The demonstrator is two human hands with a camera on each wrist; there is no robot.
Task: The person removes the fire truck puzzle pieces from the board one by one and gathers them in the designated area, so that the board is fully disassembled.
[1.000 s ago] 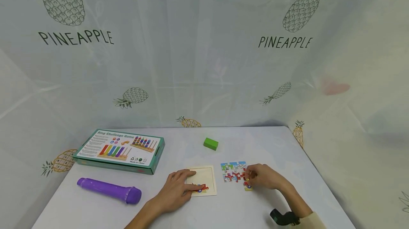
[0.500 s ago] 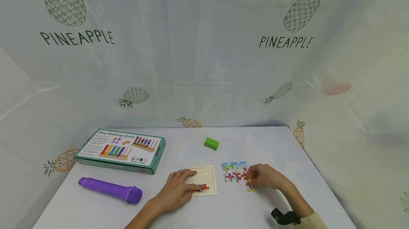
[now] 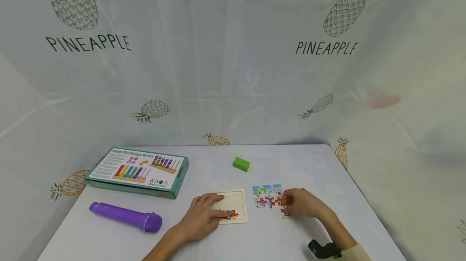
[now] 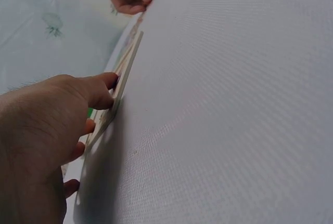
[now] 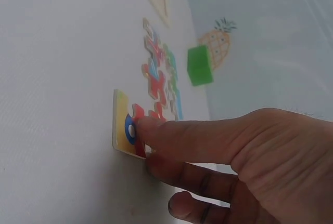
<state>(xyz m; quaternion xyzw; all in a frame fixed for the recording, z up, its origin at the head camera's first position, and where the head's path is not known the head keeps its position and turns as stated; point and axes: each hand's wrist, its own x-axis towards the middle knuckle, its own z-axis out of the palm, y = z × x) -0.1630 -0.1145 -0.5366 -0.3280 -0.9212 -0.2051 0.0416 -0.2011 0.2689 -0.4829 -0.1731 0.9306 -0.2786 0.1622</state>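
My left hand (image 3: 198,218) rests on a small wooden puzzle tray (image 3: 230,199), its fingers over the left side and its thumb on red-and-yellow puzzle pieces (image 3: 234,213) along the bottom. In the left wrist view, the tray (image 4: 130,60) appears edge-on beneath the fingers. To the right, my right hand (image 3: 301,202) pinches a corner puzzle piece (image 5: 123,125) with a blue wheel and yellow strip between thumb and index finger. That piece lies at the lower right of a loose group of puzzle pieces (image 3: 267,196), flat on the table. Fingers hide part of it.
A green block (image 3: 241,164) lies behind the tray. At the left are a Ring Challenge Game box (image 3: 138,172) and a purple microphone-shaped toy (image 3: 125,216). A pineapple-print curtain (image 3: 233,71) hangs behind the white table (image 3: 196,164).
The right hand and its corner piece have shifted slightly to the right, widening the piece's distance from the group a little. The left hand keeps its place on the tray.
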